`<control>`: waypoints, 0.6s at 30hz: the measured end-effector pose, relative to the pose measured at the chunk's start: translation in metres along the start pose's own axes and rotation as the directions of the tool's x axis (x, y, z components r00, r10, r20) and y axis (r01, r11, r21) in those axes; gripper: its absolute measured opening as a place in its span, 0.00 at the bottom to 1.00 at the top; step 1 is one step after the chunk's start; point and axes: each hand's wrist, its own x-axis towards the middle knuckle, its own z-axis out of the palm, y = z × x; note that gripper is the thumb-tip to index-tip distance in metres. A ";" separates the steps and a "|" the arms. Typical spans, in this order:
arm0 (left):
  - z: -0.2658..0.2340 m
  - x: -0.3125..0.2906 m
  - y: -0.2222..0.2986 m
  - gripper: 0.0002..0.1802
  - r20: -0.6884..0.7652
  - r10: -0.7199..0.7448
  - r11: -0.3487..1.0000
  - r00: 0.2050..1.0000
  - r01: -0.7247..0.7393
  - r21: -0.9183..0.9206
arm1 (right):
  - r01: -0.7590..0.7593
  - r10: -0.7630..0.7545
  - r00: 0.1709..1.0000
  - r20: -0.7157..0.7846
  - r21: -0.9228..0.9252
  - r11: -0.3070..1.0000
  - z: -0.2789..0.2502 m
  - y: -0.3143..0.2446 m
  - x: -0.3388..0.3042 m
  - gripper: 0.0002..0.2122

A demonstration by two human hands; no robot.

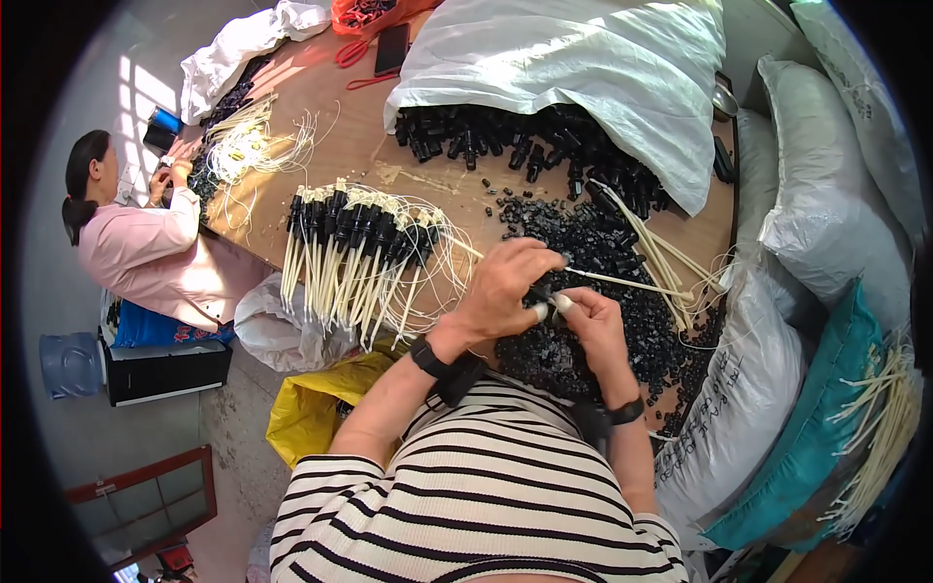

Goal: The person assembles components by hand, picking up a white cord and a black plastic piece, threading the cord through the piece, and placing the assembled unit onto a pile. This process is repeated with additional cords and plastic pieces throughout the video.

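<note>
My left hand point(505, 291) is closed, with a small black plastic part point(540, 291) between its thumb and fingers. A thin cream rod point(627, 282) runs out from beside its fingertips toward the right. Close against it, my right hand point(595, 325) pinches at the same spot, thumb and fingers together; what it grips is too small to make out. Light coverings show on both thumbs. Beneath and around the hands spreads a heap of small black plastic pieces point(544, 360). To the left lies a bundle of cream rods with black fittings point(360, 238) and thin white cords.
A large white sack point(573, 58) spills black fittings point(466, 131) at the back of the table point(340, 136). Loose cream rods point(646, 238) lie at right. Stuffed sacks point(826, 185) line the right side. At far left a co-worker point(146, 233) handles parts. Red scissors point(352, 53) lie far back.
</note>
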 end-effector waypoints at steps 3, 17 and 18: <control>-0.004 -0.017 -0.020 0.22 0.332 -0.077 0.997 0.940 0.080 0.005 | -0.140 0.123 0.986 0.111 0.166 0.976 -0.007 -0.020 -0.007 0.09; 0.002 -0.022 -0.002 0.05 0.287 -0.035 0.977 0.957 -0.028 0.212 | 0.130 -0.124 0.991 0.047 -0.519 0.845 0.000 -0.024 0.005 0.06; -0.003 -0.022 -0.003 0.05 0.277 -0.048 0.972 0.960 -0.019 0.235 | 0.144 -0.130 0.989 0.065 -0.538 0.831 0.005 -0.029 0.007 0.07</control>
